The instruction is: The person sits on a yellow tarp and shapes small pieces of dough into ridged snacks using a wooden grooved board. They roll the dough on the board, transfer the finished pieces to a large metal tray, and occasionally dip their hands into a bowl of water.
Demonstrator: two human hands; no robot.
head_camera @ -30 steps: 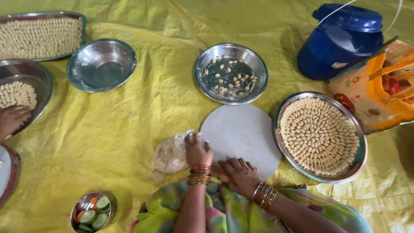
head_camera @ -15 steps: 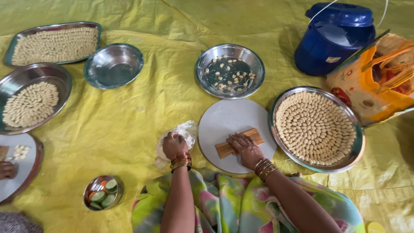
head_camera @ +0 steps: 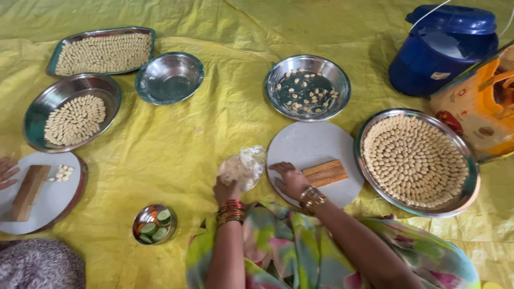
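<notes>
My left hand (head_camera: 226, 188) rests on a lump of dough in a clear plastic bag (head_camera: 243, 167) on the yellow sheet. My right hand (head_camera: 289, 179) lies palm down on a round grey board (head_camera: 316, 142), its fingers apart, just left of a ridged wooden comb (head_camera: 325, 173) on the board. Both wrists wear bangles. To the right stands a round steel plate (head_camera: 467, 196) packed with small shaped dough pieces. A steel bowl (head_camera: 340, 80) with loose pieces stands beyond the board.
An empty steel bowl (head_camera: 169, 77), a steel tray (head_camera: 147, 33) and a steel plate (head_camera: 37, 104) of pieces lie at the left. Another person's hand (head_camera: 6, 170) is by a second board (head_camera: 51, 200) with a wooden comb. A small bowl of cucumber slices (head_camera: 154, 225), a blue container (head_camera: 444, 48) and an orange bag (head_camera: 482, 112) are also here.
My left hand stayed at the dough bag. My right hand slid left off the wooden comb onto the bare board. The view shifted slightly.
</notes>
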